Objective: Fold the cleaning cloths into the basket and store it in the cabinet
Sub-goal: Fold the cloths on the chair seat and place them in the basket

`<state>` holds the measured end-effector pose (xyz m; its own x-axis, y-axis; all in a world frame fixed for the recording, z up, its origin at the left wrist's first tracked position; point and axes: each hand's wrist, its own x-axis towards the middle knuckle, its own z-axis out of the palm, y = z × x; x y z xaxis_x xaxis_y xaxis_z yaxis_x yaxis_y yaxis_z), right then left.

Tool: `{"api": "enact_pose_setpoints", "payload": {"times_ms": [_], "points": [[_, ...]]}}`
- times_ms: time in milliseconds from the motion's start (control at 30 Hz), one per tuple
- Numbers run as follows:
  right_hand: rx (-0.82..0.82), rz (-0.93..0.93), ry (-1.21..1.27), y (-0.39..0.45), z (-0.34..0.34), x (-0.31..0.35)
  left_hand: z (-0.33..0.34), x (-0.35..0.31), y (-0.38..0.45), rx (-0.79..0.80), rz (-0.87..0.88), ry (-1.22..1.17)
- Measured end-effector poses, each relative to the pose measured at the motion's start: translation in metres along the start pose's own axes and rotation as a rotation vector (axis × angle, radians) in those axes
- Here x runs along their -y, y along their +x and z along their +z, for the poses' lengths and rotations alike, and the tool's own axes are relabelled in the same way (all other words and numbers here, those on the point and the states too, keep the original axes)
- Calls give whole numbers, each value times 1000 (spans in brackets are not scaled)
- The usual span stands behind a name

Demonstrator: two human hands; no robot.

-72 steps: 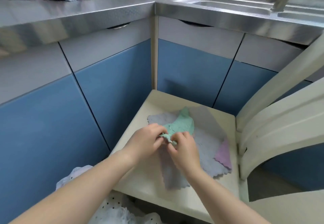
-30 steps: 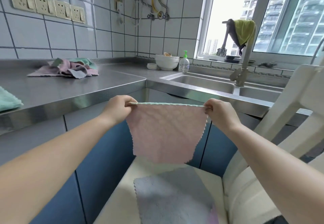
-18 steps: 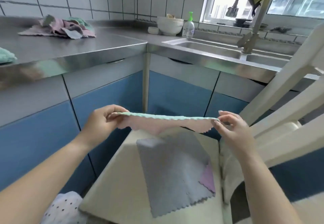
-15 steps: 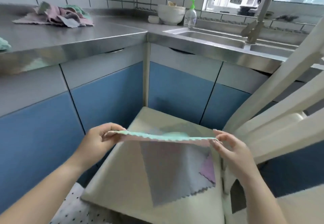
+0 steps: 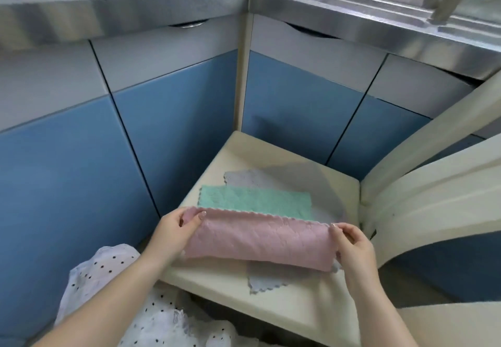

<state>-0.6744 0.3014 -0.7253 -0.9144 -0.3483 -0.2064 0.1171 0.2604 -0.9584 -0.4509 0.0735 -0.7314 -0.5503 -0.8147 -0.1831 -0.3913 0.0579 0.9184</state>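
Now both hands pinch a pink-and-green cloth (image 5: 257,227) on a cream chair seat (image 5: 298,300): left hand (image 5: 173,234) and right hand (image 5: 352,246) clamp its folded edge's opposite ends.

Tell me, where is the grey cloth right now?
In the head view, the grey cloth lies flat on the cream chair seat, underneath the green-and-pink cloth that both hands are folding, in front of the blue cabinets.

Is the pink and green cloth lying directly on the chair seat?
No, the pink and green cloth lies on a grey cloth.
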Motion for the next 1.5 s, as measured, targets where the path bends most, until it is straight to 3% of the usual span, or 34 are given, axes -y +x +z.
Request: {"api": "enact_pose_setpoints", "payload": {"times_ms": [333,800,867,967,1033,1100,1167,1233,1500], "points": [[-77,81,-111,80,49,15,14,12,87,-60,-76,-87],[-1,171,-190,110,57,4,18,12,108,-46,-120,-1],[-26,89,-257,108,56,3,20,5,102,-101,-41,102],[-30,-273,-503,92,67,4,26,-4,83,-261,282,467],[54,-552,-637,67,92,4,45,-3,73,-231,514,657],[158,-749,-791,46,122,-8,73,0,63,-89,593,787],[324,-734,-963,34,142,-19,94,3,55,44,525,893],[384,-678,-1072,31,147,-26,102,9,54,114,449,1003],[435,-585,-1310,49,110,-31,73,23,61,36,312,1134]]}}
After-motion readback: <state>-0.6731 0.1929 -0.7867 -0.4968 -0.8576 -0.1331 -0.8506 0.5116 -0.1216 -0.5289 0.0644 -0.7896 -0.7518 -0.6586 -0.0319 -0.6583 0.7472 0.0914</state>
